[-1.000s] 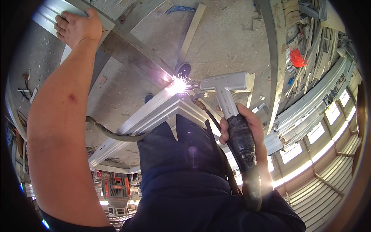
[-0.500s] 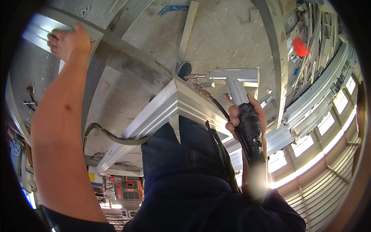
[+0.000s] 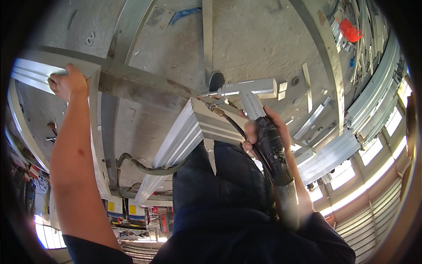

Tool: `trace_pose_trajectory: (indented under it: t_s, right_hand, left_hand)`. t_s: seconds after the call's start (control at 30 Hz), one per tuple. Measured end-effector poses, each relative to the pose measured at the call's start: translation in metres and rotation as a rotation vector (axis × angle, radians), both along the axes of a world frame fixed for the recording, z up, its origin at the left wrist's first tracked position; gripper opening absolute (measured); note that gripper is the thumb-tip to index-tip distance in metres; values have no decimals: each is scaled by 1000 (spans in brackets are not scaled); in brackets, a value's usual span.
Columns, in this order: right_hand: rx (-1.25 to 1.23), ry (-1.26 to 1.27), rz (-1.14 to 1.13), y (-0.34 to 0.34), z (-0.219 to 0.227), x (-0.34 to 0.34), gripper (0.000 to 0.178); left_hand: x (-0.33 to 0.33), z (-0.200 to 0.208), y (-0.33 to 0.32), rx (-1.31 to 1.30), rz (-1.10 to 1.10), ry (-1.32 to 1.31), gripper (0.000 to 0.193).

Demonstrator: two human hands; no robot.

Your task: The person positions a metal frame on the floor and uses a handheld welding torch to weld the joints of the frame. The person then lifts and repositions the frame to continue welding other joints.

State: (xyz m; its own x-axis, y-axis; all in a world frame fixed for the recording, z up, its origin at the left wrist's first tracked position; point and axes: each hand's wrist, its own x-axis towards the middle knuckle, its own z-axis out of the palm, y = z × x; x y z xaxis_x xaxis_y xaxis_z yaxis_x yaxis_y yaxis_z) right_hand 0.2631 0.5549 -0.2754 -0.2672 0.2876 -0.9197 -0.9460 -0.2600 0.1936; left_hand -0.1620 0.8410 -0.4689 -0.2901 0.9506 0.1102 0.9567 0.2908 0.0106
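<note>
Sparks gone now; right hand (image 3: 263, 127) still wrapped round the welding gun (image 3: 248, 90), left hand (image 3: 68, 83) still gripping the aluminium rail (image 3: 33, 75).

The welding gun (image 3: 248, 94) has a pale silver-grey body, and its grip is wrapped in glossy black tape; a black hose runs from it beside a small brass-coloured fitting. The aluminium profile (image 3: 176, 141) below it is bright silver with fine lengthwise ribs that read as light and dark stripes. The frame bar (image 3: 132, 86) is dull grey with brownish rust-like stains. The concrete floor (image 3: 259, 39) is mottled grey-beige, marked by a blue scrap (image 3: 182, 14). A red object (image 3: 351, 31) sits among silver profiles at the upper right. The person's clothing (image 3: 228, 211) is dark navy.
</note>
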Motion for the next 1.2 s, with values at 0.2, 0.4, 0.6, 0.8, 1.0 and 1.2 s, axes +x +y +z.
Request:
trace_pose_trajectory:
  t_s: [0.2, 0.4, 0.6, 0.8, 1.0, 1.2]
  right_hand:
    - [48, 76, -42, -6, -8, 7, 57]
    - [27, 89, -15, -5, -10, 9, 57]
    - [36, 123, -30, -2, -12, 11, 58]
    - [11, 128, -45, 1, -9, 9, 61]
    - [-21, 122, -60, -2, -11, 8, 61]
    - [14, 136, -60, 1, -9, 5, 59]
  left_hand:
    - [-7, 1, 3, -8, -2, 8, 74]
    - [2, 9, 1, -57, 37, -11, 81]
    - [-4, 6, 2, -3, 5, -5, 74]
    - [-1, 6, 1, -17, 24, -15, 75]
    - [1, 8, 0, -31, 42, -10, 77]
    - [-2, 7, 1, -18, 21, 4, 77]
